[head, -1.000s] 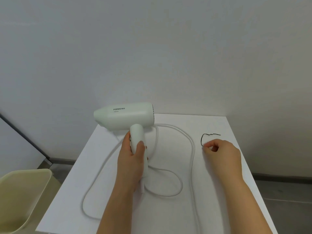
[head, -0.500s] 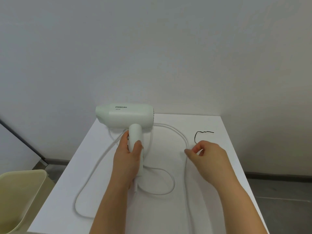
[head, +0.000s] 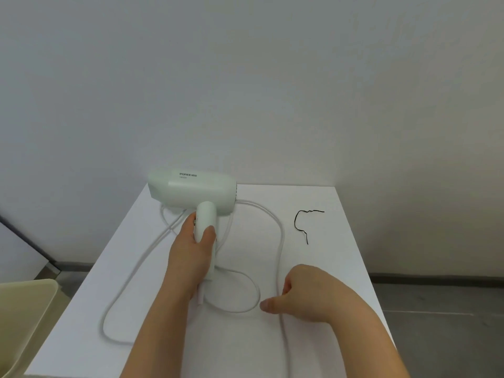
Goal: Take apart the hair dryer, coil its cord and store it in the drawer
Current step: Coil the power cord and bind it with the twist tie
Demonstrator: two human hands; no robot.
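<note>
**A:** What's the setting?

**B:** A pale grey wall (head: 245, 77) behind a white table (head: 327, 268). A beige bin (head: 24, 309) stands at its lower left.

**A:** Where's the hair dryer?

**B:** The hair dryer (head: 191, 192) is upright over the table's far half, barrel pointing left. The left hand (head: 191, 255) grips its handle. Its white cord (head: 281, 241) loops loosely across the tabletop.

**A:** And the right hand?

**B:** The right hand (head: 311, 293) has its fingers curled over the cord near the front; whether they grip it, I cannot tell. A thin black wire (head: 296, 222) lies far right.

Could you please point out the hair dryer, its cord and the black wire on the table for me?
hair dryer (head: 191, 190): head view, side of the barrel.
cord (head: 283, 236): head view, right bend of the loop.
black wire (head: 295, 222): head view, its curved left part.
</note>
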